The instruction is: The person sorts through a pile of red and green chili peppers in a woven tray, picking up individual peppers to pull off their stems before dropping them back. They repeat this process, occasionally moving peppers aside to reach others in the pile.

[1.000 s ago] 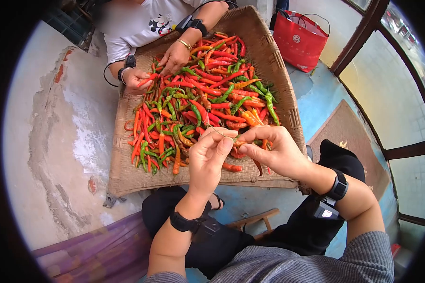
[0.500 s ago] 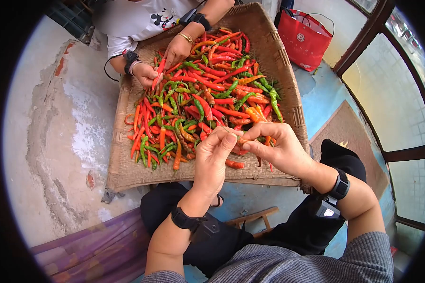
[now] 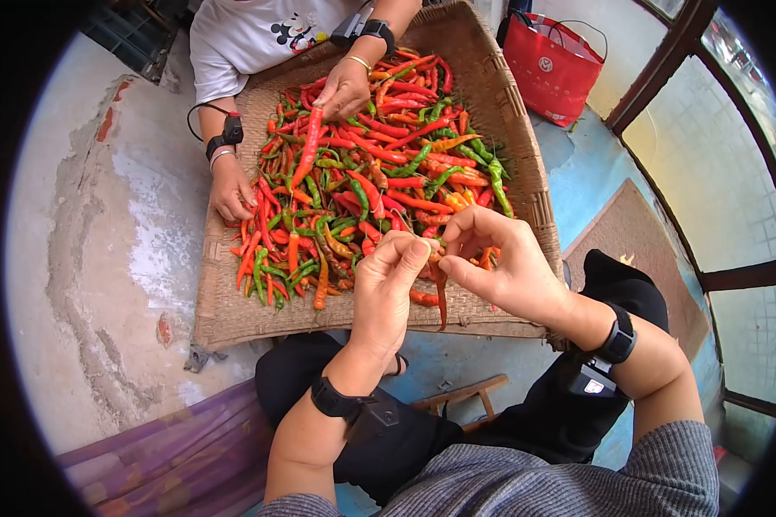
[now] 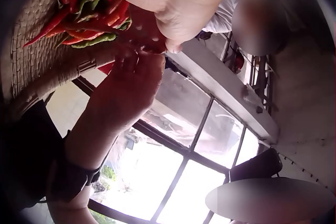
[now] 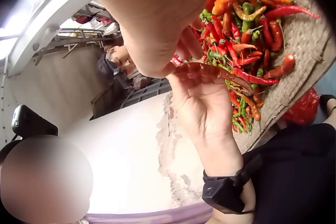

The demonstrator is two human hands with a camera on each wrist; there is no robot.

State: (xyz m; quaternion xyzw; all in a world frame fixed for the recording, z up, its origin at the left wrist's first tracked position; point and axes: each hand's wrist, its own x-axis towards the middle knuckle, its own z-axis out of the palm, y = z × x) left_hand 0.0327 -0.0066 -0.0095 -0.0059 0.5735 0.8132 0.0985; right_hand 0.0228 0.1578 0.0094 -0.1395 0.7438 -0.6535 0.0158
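A shrivelled dark red chili pepper (image 3: 441,302) hangs tip down from the fingertips of my left hand (image 3: 384,289), which pinches its upper end. My right hand (image 3: 513,267) is close beside it, thumb and forefinger bent in a loose C with a gap between their tips. The right wrist view shows the chili (image 5: 215,70) stretched across in front of my left palm (image 5: 202,111). Both hands are over the near edge of a woven basket (image 3: 241,320) heaped with red, green and orange chilies (image 3: 405,159).
Across the basket, another person holds a long red chili (image 3: 309,151) in one hand (image 3: 347,90); their other hand (image 3: 231,191) is at the basket's left side. A red bag (image 3: 550,73) stands beyond the right rim. A wooden stool (image 3: 461,398) is between my legs.
My right thumb and forefinger have parted, and the chili's tail now hangs further left, below my left fingertips. The other person's hands moved apart, one lifting a red chili.
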